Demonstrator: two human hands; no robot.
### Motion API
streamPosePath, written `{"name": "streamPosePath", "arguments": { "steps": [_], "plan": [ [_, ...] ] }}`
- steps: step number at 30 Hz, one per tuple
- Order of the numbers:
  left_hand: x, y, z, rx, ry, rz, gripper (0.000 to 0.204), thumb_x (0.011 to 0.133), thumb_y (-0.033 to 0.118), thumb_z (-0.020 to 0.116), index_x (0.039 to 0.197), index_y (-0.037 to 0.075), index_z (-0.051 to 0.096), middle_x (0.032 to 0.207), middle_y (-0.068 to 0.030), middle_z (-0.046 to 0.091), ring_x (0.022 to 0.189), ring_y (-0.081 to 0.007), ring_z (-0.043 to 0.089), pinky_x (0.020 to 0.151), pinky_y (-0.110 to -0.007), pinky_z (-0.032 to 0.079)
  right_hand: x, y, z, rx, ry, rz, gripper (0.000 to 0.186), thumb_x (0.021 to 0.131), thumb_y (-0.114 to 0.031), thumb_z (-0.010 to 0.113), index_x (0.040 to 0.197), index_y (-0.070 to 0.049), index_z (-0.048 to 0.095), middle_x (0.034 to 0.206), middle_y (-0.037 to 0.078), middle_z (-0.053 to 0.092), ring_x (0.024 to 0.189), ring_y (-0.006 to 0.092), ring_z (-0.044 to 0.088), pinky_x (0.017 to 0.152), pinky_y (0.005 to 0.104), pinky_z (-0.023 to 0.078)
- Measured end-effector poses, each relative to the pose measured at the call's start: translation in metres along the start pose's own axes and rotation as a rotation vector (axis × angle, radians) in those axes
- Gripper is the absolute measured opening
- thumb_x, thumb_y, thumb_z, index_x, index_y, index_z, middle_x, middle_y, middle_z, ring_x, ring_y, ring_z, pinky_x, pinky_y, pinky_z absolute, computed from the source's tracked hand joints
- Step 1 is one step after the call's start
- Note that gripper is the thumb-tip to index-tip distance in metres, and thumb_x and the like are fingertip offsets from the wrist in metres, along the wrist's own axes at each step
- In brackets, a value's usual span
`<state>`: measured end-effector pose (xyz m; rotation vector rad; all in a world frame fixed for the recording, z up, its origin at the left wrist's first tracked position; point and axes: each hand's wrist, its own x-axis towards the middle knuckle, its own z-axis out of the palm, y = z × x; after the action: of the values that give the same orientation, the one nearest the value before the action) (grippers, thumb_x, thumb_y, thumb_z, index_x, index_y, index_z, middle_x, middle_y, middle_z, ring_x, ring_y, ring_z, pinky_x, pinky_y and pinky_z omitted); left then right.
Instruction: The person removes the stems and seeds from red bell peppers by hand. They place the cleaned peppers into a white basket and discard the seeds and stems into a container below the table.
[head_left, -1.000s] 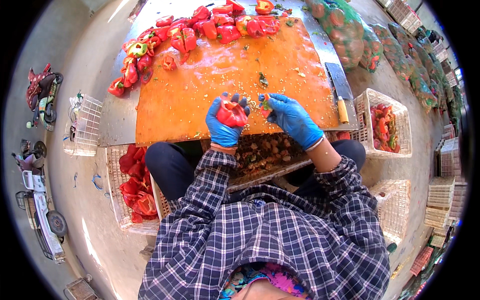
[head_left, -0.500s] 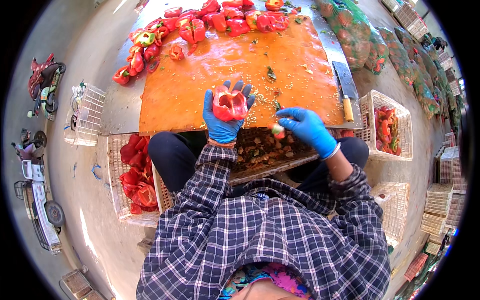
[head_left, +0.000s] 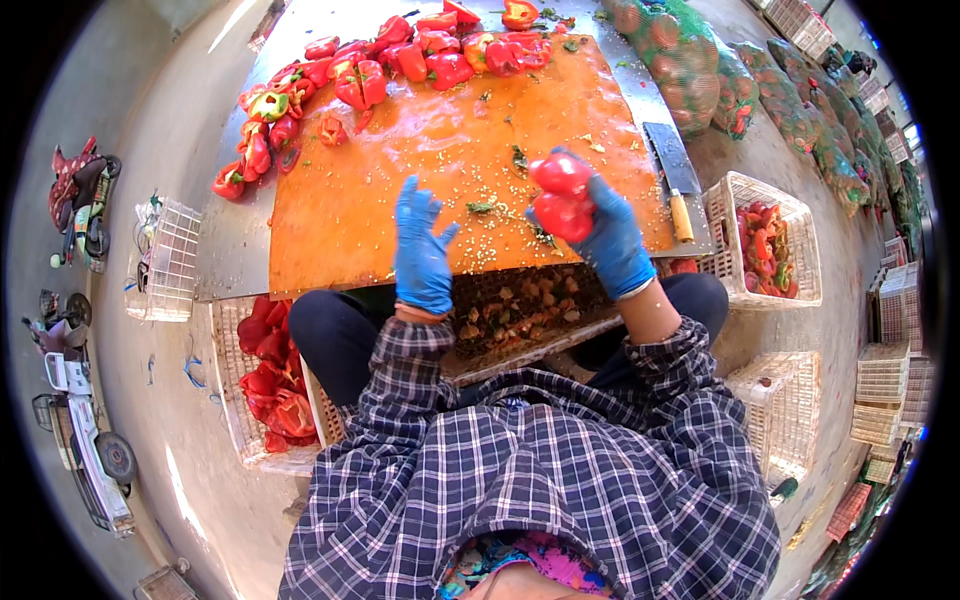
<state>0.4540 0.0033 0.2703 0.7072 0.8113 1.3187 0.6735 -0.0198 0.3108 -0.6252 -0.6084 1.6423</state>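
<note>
In a blue glove, my right hand [head_left: 605, 230] holds a red bell pepper piece [head_left: 560, 180] over the right half of the orange board [head_left: 350, 210]. My left hand [head_left: 423, 240], also gloved, is open over the board's lower middle with its fingers apart and nothing in it. Halved and cored red peppers [head_left: 360, 85], a few tinged green or yellow, line the board's back and left side. Pale seeds and leafy scraps are scattered over the board. A cleaver with a wooden handle [head_left: 680, 215] lies along the right edge on the steel tabletop [head_left: 245, 235].
Crates stand around me: red peppers in the left one [head_left: 225, 340] and right one [head_left: 810, 255], another [head_left: 790, 420] lower right. A bin of scraps [head_left: 520, 310] is under the board. Mesh sacks [head_left: 680, 80] lie at back right; scooters [head_left: 80, 200] stand at far left.
The pepper has passed from my left hand to my right, which has risen over the board. The small stem piece has left my right hand. My left hand is now empty.
</note>
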Motion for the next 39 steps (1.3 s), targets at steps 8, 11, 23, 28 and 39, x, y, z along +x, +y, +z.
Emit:
{"name": "streamPosePath", "arguments": {
  "steps": [8, 11, 23, 28, 39],
  "plan": [
    [-0.020, -0.013, 0.034, -0.066, -0.317, -0.210, 0.059, 0.081, 0.007, 0.072, 0.137, 0.003, 0.053, 0.127, -0.0120, 0.060, 0.116, -0.0227, 0.058, 0.104, -0.036, 0.045, -0.029, -0.004, 0.011, -0.543, 0.034, 0.057, 0.048, 0.086, -0.016, 0.075, 0.128, -0.001, 0.059, 0.122, 0.009, 0.064, 0.107, 0.0163, 0.061, 0.098, 0.0315, 0.047],
    [-0.019, -0.009, 0.035, -0.013, -0.275, -0.147, 0.061, 0.078, 0.009, 0.073, 0.135, 0.003, 0.053, 0.125, -0.0133, 0.061, 0.113, -0.0247, 0.060, 0.103, -0.037, 0.047, -0.034, -0.003, 0.015, -0.688, -0.040, 0.023, 0.046, 0.086, -0.016, 0.075, 0.128, -0.003, 0.060, 0.121, 0.008, 0.065, 0.102, 0.0157, 0.063, 0.095, 0.0307, 0.049],
    [-0.137, 0.225, -0.392, 1.271, 0.796, -0.074, 0.055, 0.081, 0.023, 0.063, 0.132, 0.001, 0.055, 0.129, -0.0129, 0.057, 0.119, -0.0283, 0.055, 0.101, -0.044, 0.046, 0.134, -0.089, -0.084, -1.710, 0.159, -0.189, 0.031, 0.086, -0.019, 0.069, 0.116, -0.011, 0.070, 0.118, 0.010, 0.068, 0.103, 0.0256, 0.066, 0.094, 0.0380, 0.051],
    [-0.115, 0.200, -0.323, 0.712, 1.074, 0.027, 0.044, 0.092, 0.026, 0.064, 0.133, 0.012, 0.058, 0.130, -0.0054, 0.060, 0.115, -0.0245, 0.056, 0.091, -0.038, 0.045, 0.275, -0.080, -0.154, -2.013, 0.256, -0.730, 0.033, 0.086, -0.013, 0.060, 0.118, -0.017, 0.068, 0.112, 0.010, 0.068, 0.106, 0.0331, 0.064, 0.096, 0.0444, 0.048],
    [-0.029, 0.169, -0.173, 1.009, 0.591, 0.216, 0.032, 0.097, 0.019, 0.059, 0.125, 0.004, 0.063, 0.119, -0.0070, 0.066, 0.106, -0.0189, 0.063, 0.086, -0.031, 0.051, 0.283, -0.093, -0.133, -1.867, 0.122, -0.455, 0.010, 0.088, -0.021, 0.063, 0.088, -0.012, 0.068, 0.080, 0.009, 0.069, 0.075, 0.0278, 0.068, 0.065, 0.0408, 0.052]
  ]
}}
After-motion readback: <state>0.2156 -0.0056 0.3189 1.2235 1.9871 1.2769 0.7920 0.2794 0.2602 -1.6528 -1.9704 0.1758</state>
